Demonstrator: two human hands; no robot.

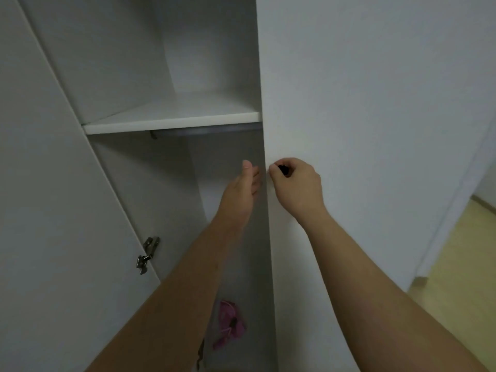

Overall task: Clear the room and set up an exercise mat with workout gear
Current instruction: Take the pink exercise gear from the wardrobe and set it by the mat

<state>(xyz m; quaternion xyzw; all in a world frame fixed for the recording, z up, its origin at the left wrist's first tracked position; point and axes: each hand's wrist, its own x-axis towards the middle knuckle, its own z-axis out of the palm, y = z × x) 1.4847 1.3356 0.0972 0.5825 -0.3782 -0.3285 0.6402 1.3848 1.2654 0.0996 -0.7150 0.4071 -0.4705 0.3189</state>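
I stand close in front of a white wardrobe. Its left door is swung open and its right door is closed or nearly so. My right hand pinches a small black knob near the right door's left edge. My left hand reaches into the open compartment with straight fingers, next to the door's inner edge. A pink item lies low inside the wardrobe; what it is I cannot tell. No mat or workout gear is in view.
A white shelf crosses the open compartment, with a metal hanging rail just beneath it. A metal hinge sits on the open left door. Light wooden floor shows at the lower right beyond the wardrobe's side.
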